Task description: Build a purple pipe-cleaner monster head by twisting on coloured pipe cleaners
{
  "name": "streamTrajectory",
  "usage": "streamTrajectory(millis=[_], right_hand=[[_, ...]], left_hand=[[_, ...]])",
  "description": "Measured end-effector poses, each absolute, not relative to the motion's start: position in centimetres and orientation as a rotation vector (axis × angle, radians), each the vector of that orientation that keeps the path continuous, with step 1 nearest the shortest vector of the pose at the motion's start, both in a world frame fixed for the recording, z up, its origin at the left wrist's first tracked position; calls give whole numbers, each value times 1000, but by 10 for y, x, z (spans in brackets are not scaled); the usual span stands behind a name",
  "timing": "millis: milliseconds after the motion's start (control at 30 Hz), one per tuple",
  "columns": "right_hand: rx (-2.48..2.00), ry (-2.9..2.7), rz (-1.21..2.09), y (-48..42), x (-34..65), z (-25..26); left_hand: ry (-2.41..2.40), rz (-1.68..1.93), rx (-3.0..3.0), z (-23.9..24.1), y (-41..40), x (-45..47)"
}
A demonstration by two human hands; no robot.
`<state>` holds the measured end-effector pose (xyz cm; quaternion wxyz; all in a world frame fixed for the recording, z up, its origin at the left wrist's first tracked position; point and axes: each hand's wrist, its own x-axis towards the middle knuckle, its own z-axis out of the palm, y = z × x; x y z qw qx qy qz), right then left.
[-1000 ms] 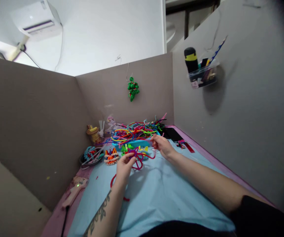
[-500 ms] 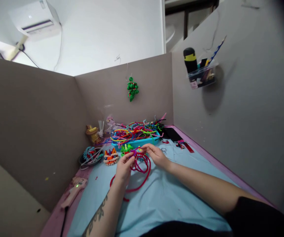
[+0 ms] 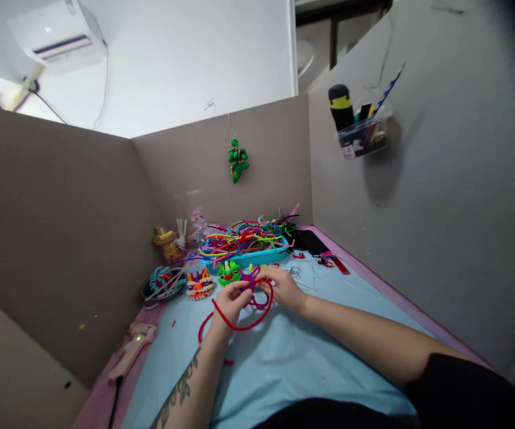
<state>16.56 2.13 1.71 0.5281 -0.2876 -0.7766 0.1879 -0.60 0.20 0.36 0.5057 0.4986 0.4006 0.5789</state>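
Note:
My left hand (image 3: 227, 302) and my right hand (image 3: 283, 286) meet over the light blue mat (image 3: 293, 351), fingers pinched on a small purple pipe-cleaner piece (image 3: 249, 281). A red pipe cleaner (image 3: 239, 325) loops down from between the two hands and curves across the mat. Just beyond my hands sit a green pipe-cleaner figure (image 3: 228, 273) and an orange one (image 3: 199, 283).
A blue tray (image 3: 257, 256) piled with coloured pipe cleaners (image 3: 244, 235) stands at the back. A glue gun (image 3: 133, 348) lies at the left edge, a dark bowl (image 3: 161, 283) behind it. Scissors (image 3: 295, 272) lie right of my hands. Grey partition walls (image 3: 61, 238) enclose the desk; a holder (image 3: 362, 128) hangs on the right wall.
My right hand has come back from the tray towards my left hand, drawing the red pipe cleaner into a loop. Both hands now pinch the purple piece close together.

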Motion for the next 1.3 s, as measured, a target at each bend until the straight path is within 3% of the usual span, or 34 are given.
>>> streamTrajectory(millis=[267, 367, 633, 1000, 1300], right_hand=[[-772, -1573, 1275, 40, 161, 4], [-757, -1472, 1368, 42, 159, 1], [-806, -1680, 1115, 32, 158, 12], [-774, -1850, 506, 18, 151, 9], [-776, -1787, 528, 20, 144, -7]], left_hand=[[992, 1373, 1421, 5, -3, -6], [998, 1338, 1448, 9, -7, -4], [924, 1415, 1207, 14, -8, -4], [919, 1396, 958, 13, -9, 2], [987, 1466, 1030, 5, -6, 6]])
